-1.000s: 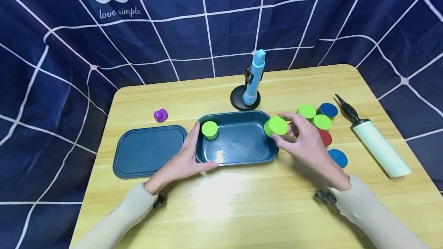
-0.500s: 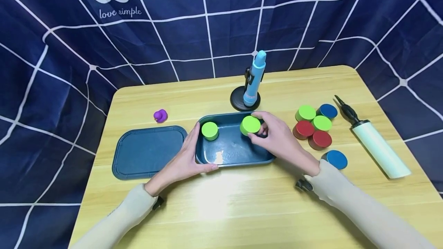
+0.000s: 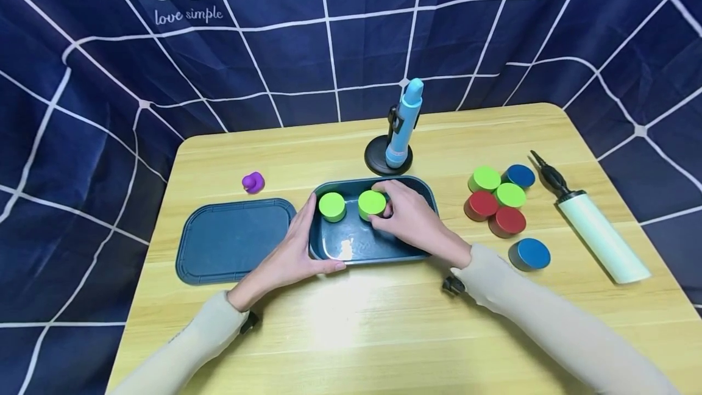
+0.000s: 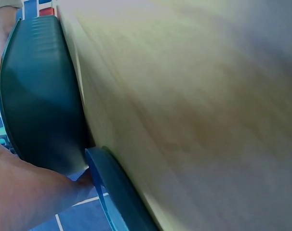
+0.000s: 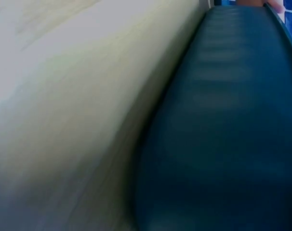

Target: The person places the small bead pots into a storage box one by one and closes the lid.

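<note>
My right hand (image 3: 412,217) pinches a light green cylinder (image 3: 372,205) between thumb and fingers, inside the dark blue-green box (image 3: 378,247). A second light green cylinder (image 3: 332,206) stands in the box, a small gap to its left. My left hand (image 3: 290,255) rests against the box's left end, fingers straight along the side and thumb along the front rim. In the left wrist view the box's outer wall (image 4: 42,91) shows beside the left hand (image 4: 35,192). The right wrist view shows only the box's front wall (image 5: 223,125) up close; the held cylinder is hidden there.
The flat box lid (image 3: 233,239) lies left, with a purple rubber duck (image 3: 253,182) behind it. A light blue pen-shaped object (image 3: 403,124) stands on a black base behind the box. Right are green, red (image 3: 507,222) and blue (image 3: 529,254) cylinders and a hand pump (image 3: 603,233).
My right hand has carried the green cylinder left and down, from the box's right end to near the other green one. The left hand has stayed at the box.
</note>
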`<state>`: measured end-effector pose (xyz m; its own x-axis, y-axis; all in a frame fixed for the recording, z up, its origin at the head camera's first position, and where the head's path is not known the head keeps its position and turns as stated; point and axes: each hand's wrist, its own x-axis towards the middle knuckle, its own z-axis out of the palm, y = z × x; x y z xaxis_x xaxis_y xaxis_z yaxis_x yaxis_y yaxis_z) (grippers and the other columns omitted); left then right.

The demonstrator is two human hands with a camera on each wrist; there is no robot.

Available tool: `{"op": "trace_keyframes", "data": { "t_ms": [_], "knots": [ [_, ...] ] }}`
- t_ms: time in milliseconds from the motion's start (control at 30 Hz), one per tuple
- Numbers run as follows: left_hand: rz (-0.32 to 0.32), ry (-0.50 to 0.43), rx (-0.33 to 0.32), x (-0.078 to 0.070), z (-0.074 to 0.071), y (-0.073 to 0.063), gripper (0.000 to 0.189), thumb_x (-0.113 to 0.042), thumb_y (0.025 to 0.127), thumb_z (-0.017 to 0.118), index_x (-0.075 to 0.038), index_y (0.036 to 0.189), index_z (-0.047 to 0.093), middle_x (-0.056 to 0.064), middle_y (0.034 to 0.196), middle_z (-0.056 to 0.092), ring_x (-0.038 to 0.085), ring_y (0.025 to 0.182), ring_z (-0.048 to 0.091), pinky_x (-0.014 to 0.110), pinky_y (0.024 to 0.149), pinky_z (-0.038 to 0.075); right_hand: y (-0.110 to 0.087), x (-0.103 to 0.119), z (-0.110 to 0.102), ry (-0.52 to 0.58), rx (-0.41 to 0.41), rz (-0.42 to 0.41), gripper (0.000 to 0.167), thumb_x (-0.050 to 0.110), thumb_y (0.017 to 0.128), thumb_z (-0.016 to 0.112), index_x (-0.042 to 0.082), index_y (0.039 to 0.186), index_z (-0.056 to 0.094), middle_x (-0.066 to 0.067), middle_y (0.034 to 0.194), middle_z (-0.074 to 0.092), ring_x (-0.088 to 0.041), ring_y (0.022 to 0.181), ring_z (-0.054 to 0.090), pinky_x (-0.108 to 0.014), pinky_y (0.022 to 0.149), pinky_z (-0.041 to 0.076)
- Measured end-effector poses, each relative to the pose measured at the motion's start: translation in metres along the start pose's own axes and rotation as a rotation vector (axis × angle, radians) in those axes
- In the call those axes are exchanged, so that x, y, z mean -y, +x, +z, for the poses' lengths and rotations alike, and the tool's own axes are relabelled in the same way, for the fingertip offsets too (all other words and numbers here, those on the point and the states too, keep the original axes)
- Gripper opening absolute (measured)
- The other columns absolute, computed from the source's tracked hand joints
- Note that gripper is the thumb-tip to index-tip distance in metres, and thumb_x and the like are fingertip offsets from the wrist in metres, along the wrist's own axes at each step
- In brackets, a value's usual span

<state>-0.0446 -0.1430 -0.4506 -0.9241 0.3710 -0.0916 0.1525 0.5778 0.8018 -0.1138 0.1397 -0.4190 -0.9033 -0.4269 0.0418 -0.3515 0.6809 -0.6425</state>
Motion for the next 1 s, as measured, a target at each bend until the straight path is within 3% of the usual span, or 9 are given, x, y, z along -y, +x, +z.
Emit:
{"op": "trace_keyframes", "data": {
  "t_ms": [533, 1000],
  "knots": [
    [0.006, 0.010, 0.000, -0.002, -0.002, -0.002, 0.142, -0.053, 0.082, 0.096, -0.020, 0.177, -0.004, 0.008, 0.182, 0.002, 0.032, 0.166, 0.005, 0.067, 0.126, 0.019, 0.010, 0.007, 0.026, -0.034, -0.010, -0.025, 0.051, 0.016, 0.093, 0.087, 0.003, 0.137, 0.065, -0.006, 0.111, 0.063, -0.016, 0.084, 0.060, -0.034, 0.072, 0.051],
    [0.011, 0.019, -0.007, -0.001, -0.001, 0.000, 0.142, -0.056, 0.082, 0.095, -0.021, 0.177, -0.005, 0.009, 0.182, 0.002, 0.032, 0.166, 0.005, 0.067, 0.126, 0.018, 0.013, 0.010, 0.028, 0.072, 0.001, 0.042, 0.052, 0.011, 0.095, 0.087, 0.000, 0.139, 0.061, -0.011, 0.119, 0.063, -0.018, 0.091, 0.067, -0.035, 0.081, 0.056]
  ]
}}
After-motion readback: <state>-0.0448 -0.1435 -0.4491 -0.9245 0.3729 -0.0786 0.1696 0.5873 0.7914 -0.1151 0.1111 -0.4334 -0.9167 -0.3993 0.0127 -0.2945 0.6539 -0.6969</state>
